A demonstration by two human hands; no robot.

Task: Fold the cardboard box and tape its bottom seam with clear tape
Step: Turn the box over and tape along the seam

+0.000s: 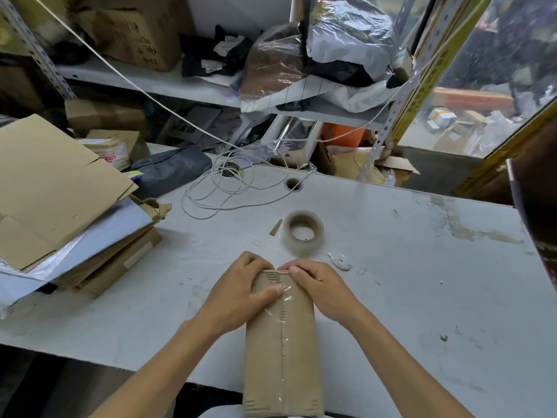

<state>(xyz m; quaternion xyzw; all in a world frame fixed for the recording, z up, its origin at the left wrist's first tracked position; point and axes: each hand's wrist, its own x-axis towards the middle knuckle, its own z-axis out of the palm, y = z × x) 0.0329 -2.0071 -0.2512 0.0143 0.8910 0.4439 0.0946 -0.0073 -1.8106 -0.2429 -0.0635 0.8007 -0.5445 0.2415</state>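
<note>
Nearest the camera stands the cardboard box point(281, 351), a narrow brown box whose near end hangs past the near edge of the white table point(422, 267). A strip of clear tape point(282, 324) runs along its top seam from the near end to the far end. Both hands clasp the far end of the box — the left hand point(238, 292) curls over the left corner with its thumb pressed flat on the tape, and the right hand point(322, 286) curls over the right corner, thumb at the far edge. Just beyond the hands lies a roll of clear tape point(303, 232), flat on the table. A small white cutter point(340, 260) lies to its right. Far left, flattened cardboard sheets point(57, 188) sit in a stack, and a coil of white cord point(229, 188) lies behind the roll.
</note>
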